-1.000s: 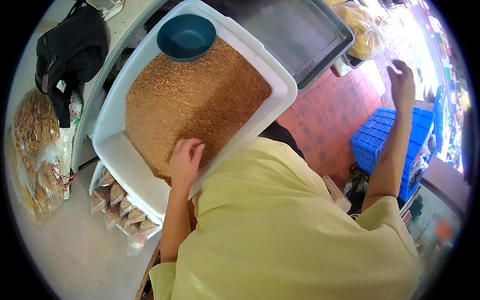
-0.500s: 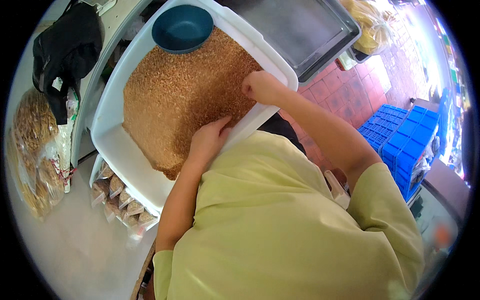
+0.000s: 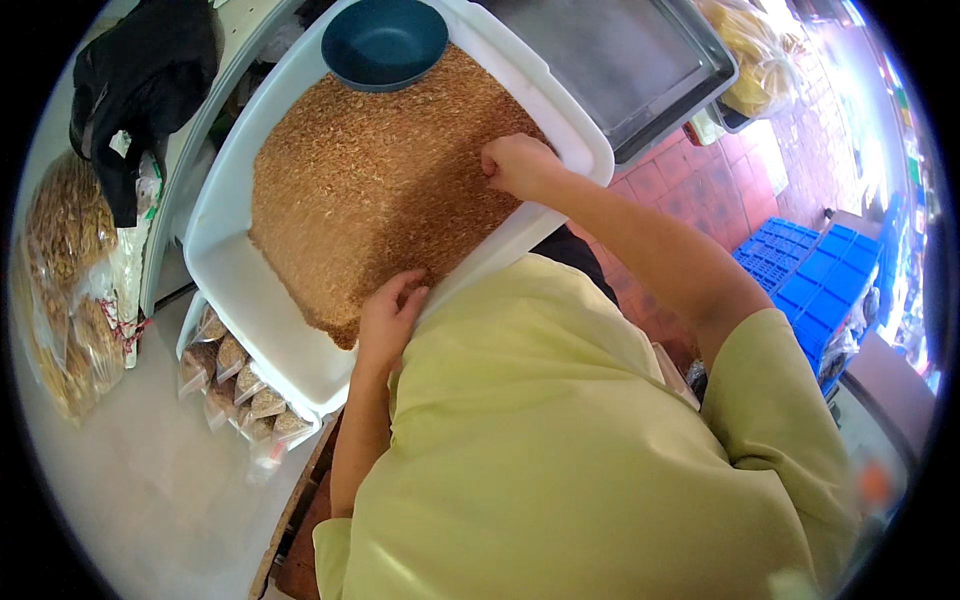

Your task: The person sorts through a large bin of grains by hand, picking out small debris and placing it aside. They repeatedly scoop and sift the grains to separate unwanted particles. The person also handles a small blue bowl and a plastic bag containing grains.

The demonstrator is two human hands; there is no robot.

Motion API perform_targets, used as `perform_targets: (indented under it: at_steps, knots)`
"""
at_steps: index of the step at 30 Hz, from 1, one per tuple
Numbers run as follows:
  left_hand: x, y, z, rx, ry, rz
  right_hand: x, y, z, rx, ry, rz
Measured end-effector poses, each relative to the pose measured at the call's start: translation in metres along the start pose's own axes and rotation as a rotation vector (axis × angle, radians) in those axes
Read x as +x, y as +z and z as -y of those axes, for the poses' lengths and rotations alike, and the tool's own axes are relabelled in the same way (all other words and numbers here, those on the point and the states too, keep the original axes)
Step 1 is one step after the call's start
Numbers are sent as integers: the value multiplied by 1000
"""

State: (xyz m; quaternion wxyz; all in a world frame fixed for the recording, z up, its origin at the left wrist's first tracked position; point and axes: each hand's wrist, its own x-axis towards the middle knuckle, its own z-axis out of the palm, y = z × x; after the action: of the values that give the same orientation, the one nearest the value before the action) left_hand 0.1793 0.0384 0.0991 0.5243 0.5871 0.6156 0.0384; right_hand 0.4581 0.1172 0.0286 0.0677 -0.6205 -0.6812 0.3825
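A white plastic tub [image 3: 216,215] holds a broad heap of dry, brown flaky bits [image 3: 345,185]. A dark blue bowl [image 3: 385,45] rests on the heap at the far end. Over the right side of the heap is my right hand [image 3: 520,166], its fingers curled in and pressed together; whatever they pinch is too small or hidden to make out. My left hand [image 3: 390,318] lies by the near wall of the tub at the edge of the bits, its fingers loosely bent and apart, with nothing visible in them.
Small clear bags [image 3: 245,385] of brown bits sit in a white tray beside the tub. A large bag of dried goods [image 3: 65,290] and a black cloth item [image 3: 150,75] are at the left. A metal tray [image 3: 600,60] stands at the far right, blue crates [image 3: 815,275] farther right.
My left hand has drawn back toward me and left along the near wall, its fingers spreading a little. The right hand stays over the heap, slightly shifted, fingers still closed.
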Motion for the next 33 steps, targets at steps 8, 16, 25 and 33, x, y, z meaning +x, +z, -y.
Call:
perform_targets:
  at_steps: [8, 16, 25, 33]
  knots:
    - [5, 0, -14, -43, 24, -34, 7, 5, 0, -99, -3, 40]
    - [3, -2, -7, -132, 16, -66, 8, 7, -2, -133, -61, -36]
    - [-11, -30, -70, -742, 33, -134, -36, -46, 121, 1204, -160, 37]
    - [-24, -50, -108, -1211, 113, -214, -44, -54, 174, 1211, -298, -41]
